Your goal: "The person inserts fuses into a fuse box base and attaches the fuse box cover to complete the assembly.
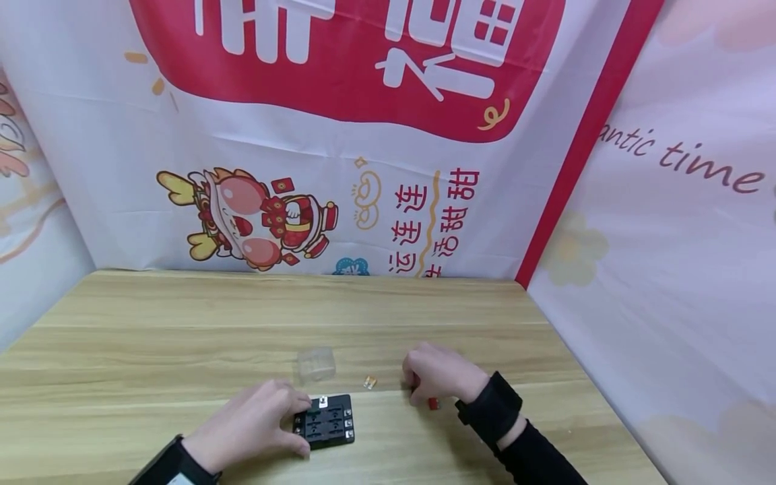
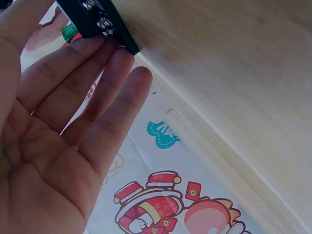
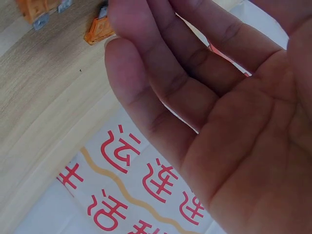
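A black fuse block (image 1: 327, 422) with metal terminals lies on the table. My left hand (image 1: 254, 421) grips its left end, thumb at the near side and fingers along the far edge. In the left wrist view, the fingertips meet the underside edge of the fuse block (image 2: 100, 22). To the right, my right hand (image 1: 442, 374) reaches down to the table with fingers curled. An orange blade fuse (image 3: 100, 30) shows at its fingertips in the right wrist view, partly hidden by them. Beside that hand lies a red blade fuse (image 1: 433, 403).
Behind the block stands a clear plastic cover (image 1: 316, 364). A small orange fuse (image 1: 370, 382) lies between the hands on the wooden table (image 1: 242, 323). Printed cloth (image 1: 364, 155) hangs at the table's back edge and along its sides.
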Tool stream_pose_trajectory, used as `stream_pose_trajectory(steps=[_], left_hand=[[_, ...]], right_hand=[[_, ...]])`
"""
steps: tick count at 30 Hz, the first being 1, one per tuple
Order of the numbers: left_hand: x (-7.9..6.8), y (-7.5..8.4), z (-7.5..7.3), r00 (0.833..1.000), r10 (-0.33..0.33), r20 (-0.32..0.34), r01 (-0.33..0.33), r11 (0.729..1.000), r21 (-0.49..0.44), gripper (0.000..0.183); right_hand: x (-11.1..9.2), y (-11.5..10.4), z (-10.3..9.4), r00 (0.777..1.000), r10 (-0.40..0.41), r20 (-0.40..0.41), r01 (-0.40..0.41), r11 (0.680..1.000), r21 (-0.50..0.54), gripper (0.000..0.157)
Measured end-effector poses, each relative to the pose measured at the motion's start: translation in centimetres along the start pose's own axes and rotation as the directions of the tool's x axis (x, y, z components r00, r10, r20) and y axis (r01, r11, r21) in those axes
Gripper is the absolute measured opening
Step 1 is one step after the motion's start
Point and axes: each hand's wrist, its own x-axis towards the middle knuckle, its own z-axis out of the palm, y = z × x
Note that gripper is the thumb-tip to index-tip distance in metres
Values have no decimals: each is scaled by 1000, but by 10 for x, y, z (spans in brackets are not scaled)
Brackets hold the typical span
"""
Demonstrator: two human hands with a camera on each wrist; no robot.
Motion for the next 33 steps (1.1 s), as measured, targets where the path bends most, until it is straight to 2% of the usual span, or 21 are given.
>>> stream_pose_trajectory(steps=[15, 33], left_hand=[[1, 1, 1, 1000, 7, -4, -7, 1000, 9, 69], [-2, 1, 1, 997, 59, -40, -58, 998, 25, 66]], right_hand=[[0, -2, 3, 1000, 28, 14, -28, 1000, 5, 22], [2, -4, 5, 999, -28, -37, 27, 999, -24, 28]])
